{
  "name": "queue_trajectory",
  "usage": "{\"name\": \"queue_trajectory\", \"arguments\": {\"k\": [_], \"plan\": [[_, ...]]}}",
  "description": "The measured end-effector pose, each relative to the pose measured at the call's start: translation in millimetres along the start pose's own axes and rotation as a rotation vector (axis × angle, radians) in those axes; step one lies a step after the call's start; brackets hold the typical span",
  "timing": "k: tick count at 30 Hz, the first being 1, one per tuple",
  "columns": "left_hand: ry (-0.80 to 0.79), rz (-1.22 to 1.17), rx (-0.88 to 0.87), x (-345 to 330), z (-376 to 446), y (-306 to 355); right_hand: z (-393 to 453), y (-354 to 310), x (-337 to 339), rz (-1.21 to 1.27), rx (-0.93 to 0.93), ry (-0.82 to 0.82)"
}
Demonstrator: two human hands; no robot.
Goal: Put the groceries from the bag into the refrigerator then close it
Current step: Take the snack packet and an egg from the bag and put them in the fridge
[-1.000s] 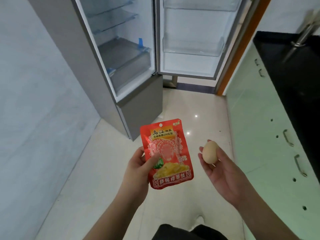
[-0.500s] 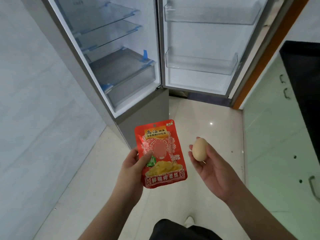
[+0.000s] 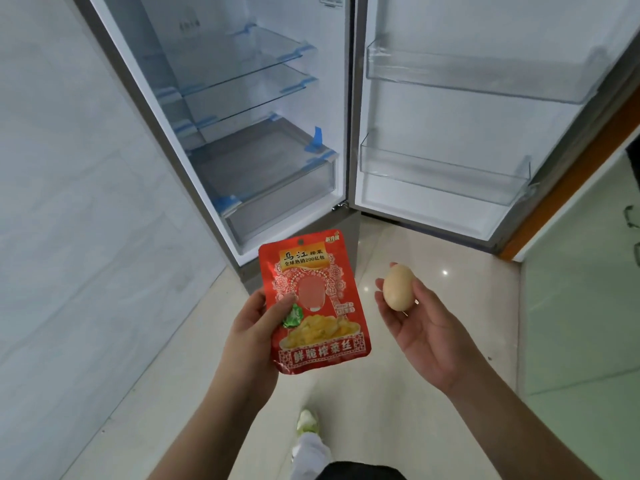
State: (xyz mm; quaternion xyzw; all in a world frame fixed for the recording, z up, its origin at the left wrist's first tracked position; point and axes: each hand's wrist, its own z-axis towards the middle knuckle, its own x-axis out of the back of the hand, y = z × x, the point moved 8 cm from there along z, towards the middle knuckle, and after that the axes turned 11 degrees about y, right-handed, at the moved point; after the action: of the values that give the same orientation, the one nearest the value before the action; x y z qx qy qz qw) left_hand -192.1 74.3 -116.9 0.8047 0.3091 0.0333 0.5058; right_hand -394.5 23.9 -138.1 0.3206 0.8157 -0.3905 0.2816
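My left hand grips a red snack packet by its left edge, thumb across the front. A beige egg rests in the fingers of my right hand, palm up. Both are held in front of the open refrigerator. Its glass shelves and clear bottom drawer hold nothing. The door is swung open to the right, with two bare clear door bins. No bag is in view.
A pale marble wall runs along the left. Light green cabinets stand at the right beside an orange door frame. Beige tiled floor lies below, with my foot on it.
I have come closer to the refrigerator, which now fills the upper frame. Both hands still hold the packet and the egg in the same way.
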Motion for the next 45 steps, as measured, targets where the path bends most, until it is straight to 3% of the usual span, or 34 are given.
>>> {"name": "queue_trajectory", "arguments": {"k": [6, 13, 19, 31, 34, 38, 40, 45], "plan": [[-0.012, -0.048, 0.015, -7, 65, 42, 56, -7, -59, -0.027, 0.065, -0.028], [-0.168, -0.039, 0.024, -41, 136, 112, 101, -56, -118, -0.038, 0.232, 0.000], [-0.313, -0.028, 0.040, -97, 170, 144, 127, -112, -139, -0.014, 0.353, 0.092], [-0.406, 0.018, -0.045, -232, 222, 186, 172, -250, -174, -0.106, 0.524, 0.022], [-0.416, 0.020, -0.047, -262, 229, 192, 167, -301, -180, -0.337, 0.664, 0.020], [-0.470, 0.039, -0.071, -300, 237, 199, 152, -370, -194, -0.992, 1.033, 0.162], [-0.471, 0.036, -0.084, -313, 242, 200, 153, -392, -204, -1.178, 1.144, 0.177], [-0.434, 0.023, -0.083, -330, 259, 200, 194, -410, -217, -1.470, 1.131, 0.145]]}}
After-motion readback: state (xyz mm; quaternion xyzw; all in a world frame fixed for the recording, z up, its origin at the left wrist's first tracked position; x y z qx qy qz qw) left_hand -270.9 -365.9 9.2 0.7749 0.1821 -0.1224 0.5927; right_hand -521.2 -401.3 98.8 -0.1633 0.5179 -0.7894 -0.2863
